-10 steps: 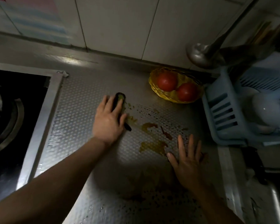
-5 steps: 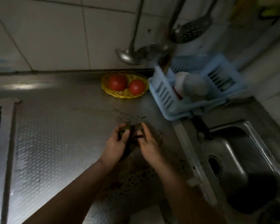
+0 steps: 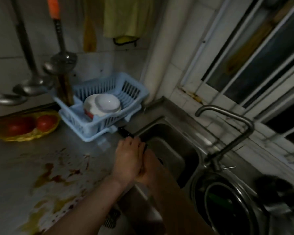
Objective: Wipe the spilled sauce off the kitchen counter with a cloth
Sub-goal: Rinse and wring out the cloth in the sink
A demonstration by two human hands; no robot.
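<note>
The left hand (image 3: pixel 128 160) and right hand (image 3: pixel 150 172) have moved from the spill to the sink (image 3: pixel 176 141), curled together around a mostly hidden dark cloth (image 3: pixel 145 147), while sauce (image 3: pixel 47 173) still smears the counter (image 3: pixel 41 146), unwiped.

Dim, motion-blurred, wide-angle bend at edges, dark btm right

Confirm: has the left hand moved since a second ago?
Yes. The left hand has gone right: from left of the sauce spill, across it, to the left rim of the sink, below the blue dish rack, against the right hand.
</note>
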